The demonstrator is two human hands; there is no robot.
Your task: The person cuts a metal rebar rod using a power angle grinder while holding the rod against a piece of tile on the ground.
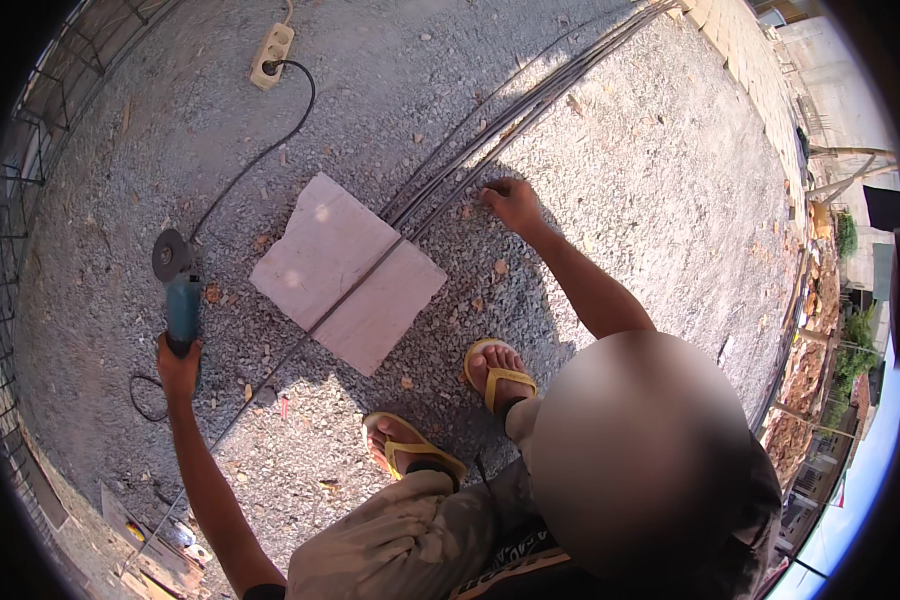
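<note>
At the left, my left hand point(178, 368) is closed round the rear of a teal angle grinder point(182, 308), whose dark disc point(171, 257) points away from me. Between my hands a pale, rough-edged stone slab point(315, 245) lies on the gravel. One thin steel rod point(355, 284) crosses over the slab, running from near left to far right. My right hand point(515, 207) hovers or rests just right of the rod bundle point(530, 100), with its fingers curled in. Whether it pinches anything is too small to make out.
A black cord point(257, 157) runs from the grinder to a cream power strip point(272, 55) at the far left. My feet in yellow flip-flops point(395, 447) stand close to the slab's near side. Steel rebar cages point(30, 150) line the left edge; wood scraps point(155, 550) lie near left.
</note>
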